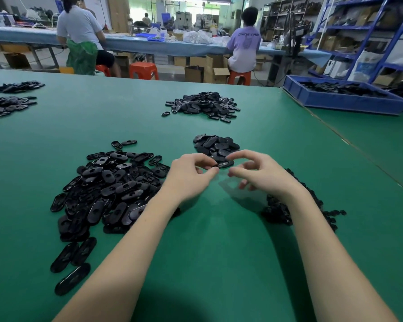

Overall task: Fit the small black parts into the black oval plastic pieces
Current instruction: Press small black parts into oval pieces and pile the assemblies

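1. Advice on the fitting step: judged best done by keeping the oval piece (225, 164) level above the worktop (219, 228) and pressing the small part squarely home; whether it is seated cannot be told.
2. Left hand (191, 175): its grip pinches the oval's near end.
3. Right hand (258, 173): fingers curled, forefinger over the far end; contact cannot be told.
4. Oval piece lies between both hands, before the finished heap (215, 145).
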The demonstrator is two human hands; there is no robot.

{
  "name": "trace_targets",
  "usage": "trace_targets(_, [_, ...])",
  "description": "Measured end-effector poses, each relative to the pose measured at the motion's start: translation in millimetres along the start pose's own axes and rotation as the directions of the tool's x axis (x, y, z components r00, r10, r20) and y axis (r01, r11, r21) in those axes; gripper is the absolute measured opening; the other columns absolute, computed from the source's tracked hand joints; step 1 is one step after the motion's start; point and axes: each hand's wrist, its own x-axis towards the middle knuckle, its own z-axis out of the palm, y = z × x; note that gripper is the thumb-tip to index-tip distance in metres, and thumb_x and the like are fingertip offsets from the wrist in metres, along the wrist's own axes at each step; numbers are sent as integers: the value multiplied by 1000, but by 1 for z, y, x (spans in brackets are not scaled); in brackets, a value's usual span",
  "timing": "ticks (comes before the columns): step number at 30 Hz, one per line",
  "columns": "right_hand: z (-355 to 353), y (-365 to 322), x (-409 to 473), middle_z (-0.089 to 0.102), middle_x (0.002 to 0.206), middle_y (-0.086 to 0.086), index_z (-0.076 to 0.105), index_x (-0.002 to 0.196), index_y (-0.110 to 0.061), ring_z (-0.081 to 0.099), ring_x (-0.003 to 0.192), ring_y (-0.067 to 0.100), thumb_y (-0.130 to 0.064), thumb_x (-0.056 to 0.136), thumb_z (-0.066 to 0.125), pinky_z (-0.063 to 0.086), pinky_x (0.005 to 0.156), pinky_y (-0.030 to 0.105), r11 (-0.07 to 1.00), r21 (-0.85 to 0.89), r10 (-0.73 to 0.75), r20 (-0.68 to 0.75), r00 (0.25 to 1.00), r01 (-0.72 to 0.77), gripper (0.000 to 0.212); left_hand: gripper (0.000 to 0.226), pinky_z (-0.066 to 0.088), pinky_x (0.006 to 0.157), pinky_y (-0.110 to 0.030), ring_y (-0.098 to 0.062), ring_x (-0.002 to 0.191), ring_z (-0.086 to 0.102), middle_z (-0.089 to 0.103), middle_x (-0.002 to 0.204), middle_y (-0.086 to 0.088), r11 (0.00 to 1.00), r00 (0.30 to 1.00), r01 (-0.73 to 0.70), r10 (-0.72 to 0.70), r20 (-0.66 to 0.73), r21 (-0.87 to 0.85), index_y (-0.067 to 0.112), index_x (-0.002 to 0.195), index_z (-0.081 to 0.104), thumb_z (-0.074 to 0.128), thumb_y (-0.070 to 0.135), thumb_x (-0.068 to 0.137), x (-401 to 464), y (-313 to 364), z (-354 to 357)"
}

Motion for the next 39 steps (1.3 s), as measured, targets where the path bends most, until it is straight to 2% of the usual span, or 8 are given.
trace_targets(4, [-10, -2, -2, 77, 85, -9, 74, 96, -26, 61, 60, 6, -28, 97, 67, 44, 59, 22, 998, -54, -32, -53, 998, 29, 7, 9, 51, 68, -17, -6, 75, 68, 76, 89, 6, 903, 925, 279, -160, 345, -328, 22, 98, 75, 68, 19, 94, -8, 9, 10])
trace_targets(6, [-12, -2, -3, 77, 81, -9, 74, 92, -25, 61, 60, 6, -27, 96, 67, 44, 59, 23, 997, -80, -6, -16, 1000, 5, 8, 10, 50, 66, -20, -8, 74, 67, 75, 88, 3, 853, 907, 318, -146, 394, -415, 16, 99, 75, 66, 14, 95, -11, 10, 17])
trace_targets(11, [-12, -4, -3, 77, 83, -6, 73, 94, -23, 63, 60, 6, -28, 95, 66, 45, 58, 23, 990, -131, 56, 24, 998, -52, 8, 6, 54, 63, -17, -8, 68, 66, 73, 79, 0, 749, 908, 378, -187, 374, -544, 13, 93, 74, 68, 15, 94, -11, 12, 30])
trace_targets(15, [-28, -2, -5, 76, 80, -14, 74, 84, -29, 64, 58, 3, -29, 89, 66, 50, 63, 23, 907, -400, 115, -68, 991, -133, 9, 3, 57, 64, -20, -11, 64, 64, 70, 81, -6, 738, 923, 374, -234, 307, -562, 11, 94, 69, 67, 9, 93, -12, 10, 34])
trace_targets(20, [-42, 4, -9, 73, 102, -9, 75, 86, -36, 67, 98, 19, -21, 84, 65, 56, 93, 37, 762, -563, 238, -217, 947, -321, 19, 15, 58, 66, -22, -12, 64, 63, 69, 93, -10, 737, 926, 370, -242, 291, -565, 7, 107, 67, 68, 9, 93, -13, 11, 34])
trace_targets(27, [-35, 11, -11, 73, 105, -3, 76, 88, -36, 67, 100, 22, -14, 82, 68, 56, 91, 35, 746, -532, 278, -299, 913, -401, 24, 16, 58, 67, -23, -14, 65, 63, 67, 93, -11, 741, 924, 372, -238, 299, -558, 9, 106, 69, 71, 11, 90, -12, 10, 34])
trace_targets(31, [-33, 11, -10, 73, 100, -7, 78, 87, -37, 65, 96, 21, -27, 82, 74, 48, 77, 28, 710, -552, 252, -381, 890, -437, 12, 15, 59, 67, -22, -13, 65, 64, 68, 94, -11, 738, 926, 367, -236, 293, -566, 9, 106, 69, 70, 11, 91, -12, 8, 33])
trace_targets(39, [-32, 13, -7, 74, 99, -7, 77, 90, -33, 67, 95, 19, -20, 86, 69, 53, 79, 29, 810, -455, 175, -414, 893, -370, 15, 6, 58, 66, -20, -16, 64, 65, 68, 79, -10, 708, 925, 378, -255, 283, -597, 8, 93, 64, 69, 6, 91, -11, 6, 33])
